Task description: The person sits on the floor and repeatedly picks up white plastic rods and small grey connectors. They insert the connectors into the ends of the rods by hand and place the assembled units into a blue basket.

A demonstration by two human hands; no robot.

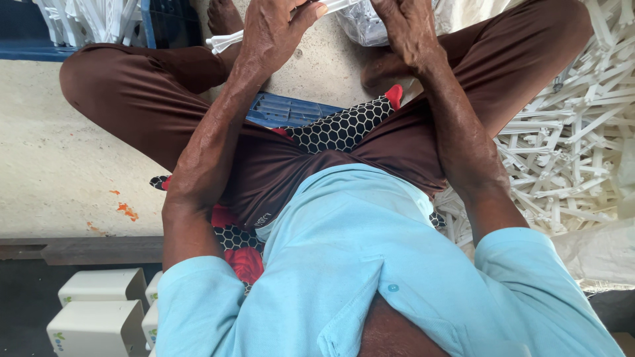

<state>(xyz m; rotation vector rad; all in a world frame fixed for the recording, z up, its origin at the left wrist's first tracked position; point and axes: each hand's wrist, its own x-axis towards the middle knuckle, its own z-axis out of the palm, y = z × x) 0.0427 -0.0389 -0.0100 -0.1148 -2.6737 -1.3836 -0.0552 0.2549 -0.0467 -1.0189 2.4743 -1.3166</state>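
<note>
Sitting cross-legged on the concrete floor [66, 165] here, both hands up at the top edge of view. My left hand [274, 30] has its grip pinched on a white plastic strip piece [221, 41], thumb on top, with one end of the piece poking out to the left of my fist. My right hand [403, 26] is curled right next to it, over a clear plastic bag [360, 26], but the fingers are cut off by the frame, so I honestly can't tell if that grip is holding anything or just resting there.

Progress-wise, my guess is there's loads left: the big heap of white plastic sprue frames [569, 145] on my right looks barely dented. There's also a blue crate [99, 26] at top left with more white pieces in it, though whether those are finished ones I can't say.

Hard to make out: what's in the bag, and most of the blue crate [291, 109] under my legs. Some white boxes [99, 311] sit bottom left, partly cropped.
</note>
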